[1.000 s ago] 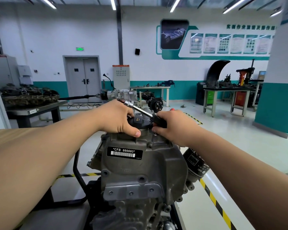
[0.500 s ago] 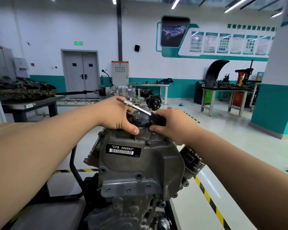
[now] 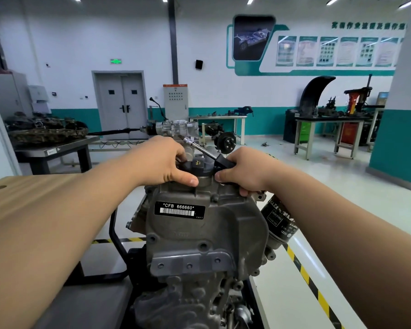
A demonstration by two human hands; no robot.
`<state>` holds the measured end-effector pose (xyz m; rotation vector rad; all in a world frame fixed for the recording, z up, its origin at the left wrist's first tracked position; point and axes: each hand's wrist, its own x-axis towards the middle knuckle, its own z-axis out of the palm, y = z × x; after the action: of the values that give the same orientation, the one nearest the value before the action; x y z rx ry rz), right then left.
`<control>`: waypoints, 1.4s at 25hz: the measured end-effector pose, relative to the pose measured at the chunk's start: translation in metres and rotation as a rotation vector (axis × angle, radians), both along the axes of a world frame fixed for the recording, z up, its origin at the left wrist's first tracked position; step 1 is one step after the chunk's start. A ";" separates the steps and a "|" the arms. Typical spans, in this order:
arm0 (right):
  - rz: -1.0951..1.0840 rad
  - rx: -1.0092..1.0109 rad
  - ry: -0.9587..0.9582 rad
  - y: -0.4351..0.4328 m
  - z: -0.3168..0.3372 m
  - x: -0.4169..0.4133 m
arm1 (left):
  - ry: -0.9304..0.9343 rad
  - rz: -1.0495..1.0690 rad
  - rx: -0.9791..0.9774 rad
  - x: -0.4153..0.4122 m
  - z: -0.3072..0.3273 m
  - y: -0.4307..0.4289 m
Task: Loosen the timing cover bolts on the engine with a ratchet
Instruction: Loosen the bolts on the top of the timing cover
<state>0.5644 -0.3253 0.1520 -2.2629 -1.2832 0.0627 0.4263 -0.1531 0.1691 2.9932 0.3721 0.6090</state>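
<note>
The ratchet (image 3: 203, 150) slants above the oil filler cap (image 3: 198, 165), its handle clenched in the right hand (image 3: 244, 172) right of the cap, its head far-left beside the left hand (image 3: 159, 160), whose grip I cannot tell; the timing cover (image 3: 207, 233) lies below the cap.

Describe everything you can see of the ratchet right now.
The ratchet has a slim, shiny metal shaft and a black grip. It slants above the top of the engine, silver end up-left, grip down-right. The right hand grips the black handle. The silver end sits just beside the left hand, which grips the engine's top; whether they touch cannot be told. No bolt under it is visible.
</note>
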 end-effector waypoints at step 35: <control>-0.003 0.090 -0.194 -0.005 -0.002 -0.010 | -0.839 0.273 -2.176 -0.004 -0.267 -0.088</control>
<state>0.5547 -0.3307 0.1499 -2.2372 -1.3518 -0.2158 0.4227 -0.2412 -0.0977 0.5663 0.6494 0.6227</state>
